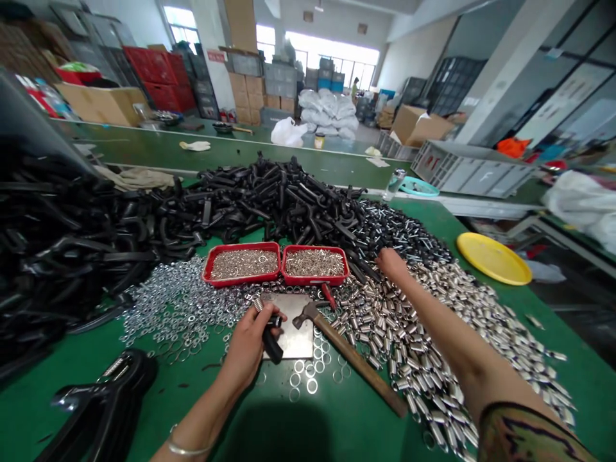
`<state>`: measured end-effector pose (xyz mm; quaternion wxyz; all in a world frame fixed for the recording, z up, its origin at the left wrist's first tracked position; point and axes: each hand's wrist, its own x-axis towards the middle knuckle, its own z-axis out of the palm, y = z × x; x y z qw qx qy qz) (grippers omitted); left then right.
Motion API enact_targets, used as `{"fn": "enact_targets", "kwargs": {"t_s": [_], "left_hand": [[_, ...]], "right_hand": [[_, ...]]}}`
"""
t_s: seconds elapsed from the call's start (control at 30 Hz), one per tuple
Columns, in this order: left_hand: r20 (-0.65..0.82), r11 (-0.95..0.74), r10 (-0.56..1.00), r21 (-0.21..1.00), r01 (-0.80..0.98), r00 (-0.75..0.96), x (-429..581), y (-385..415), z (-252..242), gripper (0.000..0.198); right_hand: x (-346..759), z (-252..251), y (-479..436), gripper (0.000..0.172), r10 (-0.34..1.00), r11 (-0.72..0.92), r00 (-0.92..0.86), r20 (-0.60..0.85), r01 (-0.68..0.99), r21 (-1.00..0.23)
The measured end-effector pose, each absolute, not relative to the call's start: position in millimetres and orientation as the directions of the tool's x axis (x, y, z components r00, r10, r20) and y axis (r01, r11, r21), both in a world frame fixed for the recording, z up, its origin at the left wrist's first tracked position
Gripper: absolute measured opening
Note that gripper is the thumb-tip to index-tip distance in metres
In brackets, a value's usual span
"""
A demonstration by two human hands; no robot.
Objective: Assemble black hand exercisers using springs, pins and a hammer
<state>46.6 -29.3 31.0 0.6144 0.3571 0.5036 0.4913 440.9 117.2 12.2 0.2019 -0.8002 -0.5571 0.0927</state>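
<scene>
Left hand (248,343): mine, closed around black curved plastic handle piece (272,345), held over near-left corner of square grey steel plate (294,337), table centre. Small silver coil spring (258,304) sits at piece's far end. Right hand (392,264): mine, stretched far-right into heap of silver coil springs (423,333); fingers buried, cannot tell if open or closed. Wooden-handled hammer (356,362) lies right of plate.

Risks, judged:
- piece tilts: spring likely slips off
- right forearm sweeps heap: springs scatter
</scene>
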Motion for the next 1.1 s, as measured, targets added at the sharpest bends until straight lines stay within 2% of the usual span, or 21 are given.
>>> {"fn": "enact_targets", "kwargs": {"t_s": [0.2, 0.3, 0.37, 0.4, 0.43, 0.47, 0.53, 0.57, 0.63, 0.73, 0.83, 0.93, 1.0, 1.1], "left_hand": [[-0.262, 0.262, 0.964, 0.934, -0.244, 0.031, 43.8, -28.4, 34.0, 0.037], [-0.275, 0.264, 0.961, 0.907, -0.327, 0.016, 38.4, -26.1, 36.7, 0.036], [-0.288, 0.267, 0.958, 0.868, -0.419, 0.015, 36.0, -25.2, 36.1, 0.035], [-0.295, 0.271, 0.955, 0.847, -0.457, 0.02, 35.7, -25.0, 35.0, 0.035], [-0.302, 0.276, 0.953, 0.83, -0.485, 0.026, 36.1, -25.0, 33.6, 0.036], [-0.309, 0.282, 0.951, 0.816, -0.504, 0.033, 37.2, -25.2, 32.2, 0.036], [-0.316, 0.289, 0.948, 0.797, -0.531, 0.042, 40.5, -26.9, 30.2, 0.037], [-0.317, 0.289, 0.947, 0.79, -0.541, 0.043, 42.4, -28.2, 30.2, 0.038], [-0.328, 0.292, 0.944, 0.776, -0.56, 0.038, 45.6, -31.4, 32.2, 0.038], [-0.354, 0.295, 0.935, 0.749, -0.593, 0.018, 48.2, -36.1, 38.1, 0.038], [-0.358, 0.283, 0.934, 0.714, -0.641, 0.013, 49.3, -39.1, 42.2, 0.036], [-0.372, 0.287, 0.928, 0.683, -0.672, 0.019, 50.3, -40.4, 41.3, 0.033], [-0.379, 0.293, 0.925, 0.667, -0.685, 0.025, 50.3, -40.3, 39.2, 0.031], [-0.395, 0.273, 0.919, 0.662, -0.698, -0.015, 47.1, -38.2, 37.0, 0.031]], "right_hand": [[448.2, 26.7, 88.7, 0.017, 0.882, -0.288, 0.461, 0.098, 0.693, -0.661], [438.5, 31.9, 52.6, 0.024, 0.878, -0.222, 0.472, 0.081, 0.552, -0.804], [417.2, 30.8, 26.3, 0.029, 0.915, -0.143, 0.403, 0.021, 0.371, -0.917], [401.5, 29.8, 13.8, 0.032, 0.943, -0.098, 0.33, -0.042, 0.155, -0.983], [382.8, 29.2, 2.3, 0.041, 0.966, -0.097, 0.236, -0.104, -0.042, -0.994], [361.4, 29.3, -8.0, 0.051, 0.98, -0.131, 0.124, -0.154, -0.173, -0.976], [313.7, 32.5, -23.5, 0.061, 0.98, -0.197, -0.055, -0.189, -0.274, -0.941], [289.4, 35.2, -28.4, 0.059, 0.974, -0.219, -0.121, -0.192, -0.281, -0.934], [244.6, 41.1, -33.1, 0.044, 0.978, -0.173, -0.158, -0.135, -0.253, -0.952], [195.5, 45.9, -33.7, 0.032, 0.998, 0.002, -0.056, 0.012, -0.183, -0.983], [170.2, 42.1, -35.1, 0.028, 0.992, 0.128, 0.028, 0.126, -0.091, -0.988], [162.8, 33.4, -38.6, 0.031, 0.987, 0.157, 0.034, 0.156, -0.021, -0.987], [164.8, 28.6, -41.1, 0.03, 0.98, 0.191, 0.035, 0.195, 0.076, -0.979], [174.1, 25.6, -44.3, 0.023, 0.961, 0.272, -0.03, 0.277, 0.306, -0.912]]}}
